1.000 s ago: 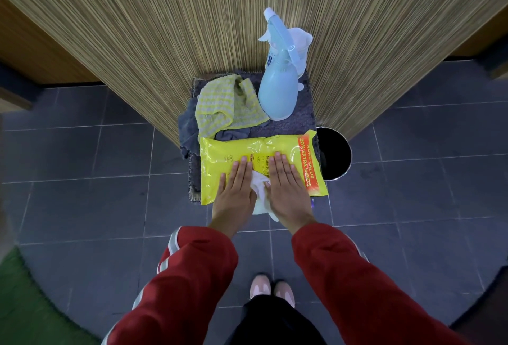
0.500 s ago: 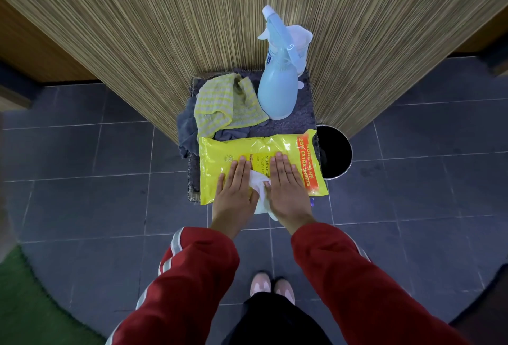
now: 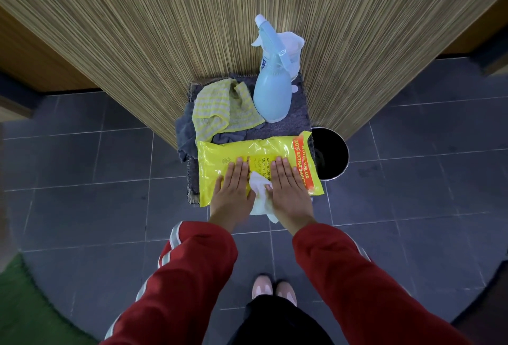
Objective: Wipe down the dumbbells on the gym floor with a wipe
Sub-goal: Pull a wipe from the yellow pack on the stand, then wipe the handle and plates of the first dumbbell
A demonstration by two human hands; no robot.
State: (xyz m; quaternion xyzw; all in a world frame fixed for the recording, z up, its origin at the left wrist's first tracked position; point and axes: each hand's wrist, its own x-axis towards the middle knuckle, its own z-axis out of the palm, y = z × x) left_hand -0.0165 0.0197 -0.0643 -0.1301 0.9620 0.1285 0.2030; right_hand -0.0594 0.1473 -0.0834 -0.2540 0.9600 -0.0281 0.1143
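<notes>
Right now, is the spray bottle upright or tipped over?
Upright: the spray bottle stands on its base on the grey mat, nozzle on top.

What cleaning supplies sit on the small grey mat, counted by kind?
Yellow plastic wipes pack: 1
White wipe: 1
Pale blue spray bottle: 1
Yellow-and-grey striped cloth: 1
Dark grey cloth: 1
Total: 5

The light is even and fairly dim, seemingly from overhead; bright glare patches sit on the glossy yellow wipes pack [image 3: 258, 157], the sharpest thing in view; just right of the pack the round bin [image 3: 331, 157] reads as flat black inside; well out from the pack, wide-angle distortion bends the floor tiles [image 3: 82, 179] and wood-grain wall [image 3: 165, 28], corners soften and darken.
</notes>
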